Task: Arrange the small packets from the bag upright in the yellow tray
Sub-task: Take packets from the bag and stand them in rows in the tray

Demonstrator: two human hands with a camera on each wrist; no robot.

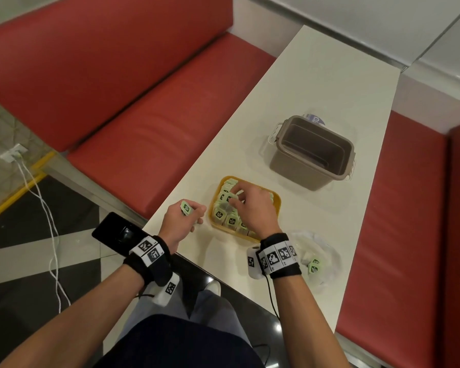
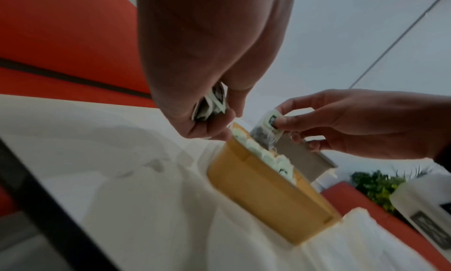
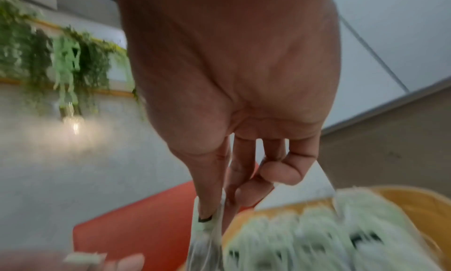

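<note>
**One packet going down into an almost full yellow tray**

The yellow tray is serving as the landmark: it is sitting on the white table, with its long side running away from the person and to the right. Rows of green-topped packets are already standing upright inside it and taking up most of the room.

The right hand is hovering directly over the tray and is the nearer hand by far. Its thumb and forefinger are pinching a single packet by the top edge, so the packet is hanging long axis vertical, lower end just above the standing rows; the other fingers are curling loosely. To my eye the coming move is turning on finding a gap between rows straight below that hanging packet.

The left hand is waiting just beside the tray's left wall, curled around a small bundle of spare packets, one poking up above the fist.

The clear plastic bag is lying near the tray's near right corner, with a few packets showing inside. A grey lidless box is standing beyond the tray's far side.
</note>
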